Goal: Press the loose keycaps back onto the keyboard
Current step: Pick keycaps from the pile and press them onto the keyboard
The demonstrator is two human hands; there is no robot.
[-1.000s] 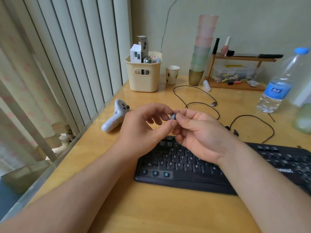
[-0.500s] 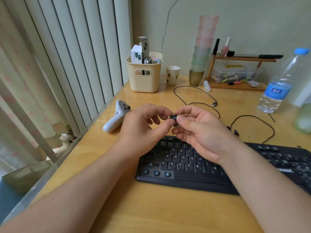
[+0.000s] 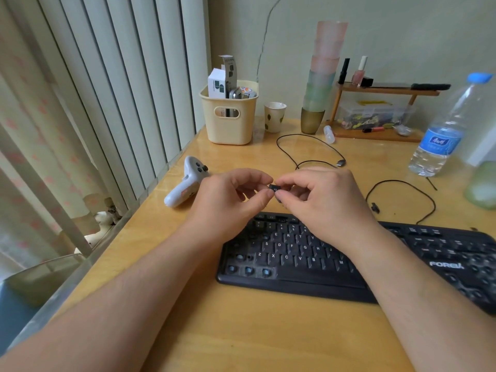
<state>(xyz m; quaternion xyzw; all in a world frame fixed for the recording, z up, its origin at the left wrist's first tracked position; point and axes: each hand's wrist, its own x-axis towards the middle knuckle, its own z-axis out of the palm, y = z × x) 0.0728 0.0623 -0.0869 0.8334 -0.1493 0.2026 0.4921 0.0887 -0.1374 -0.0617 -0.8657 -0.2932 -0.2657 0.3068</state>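
Note:
A black keyboard (image 3: 300, 267) lies on the wooden desk, with several bare key sockets showing along its left end and bottom row. Above its top edge, my left hand (image 3: 230, 202) and my right hand (image 3: 324, 200) meet fingertip to fingertip. Between them they pinch a small black keycap (image 3: 274, 188), thumb and forefinger of each hand on it. My right wrist hides part of the keyboard's middle rows.
A white game controller (image 3: 185, 183) lies left of my hands. Black cables (image 3: 311, 151) loop behind them. At the back stand a cream basket (image 3: 228, 122), a paper cup (image 3: 274, 116), stacked tumblers (image 3: 320, 84), a small wooden shelf (image 3: 381, 114) and a water bottle (image 3: 445, 130).
Both hands have stayed above the keyboard's top edge, and the keycap has been turned slightly between the fingertips.

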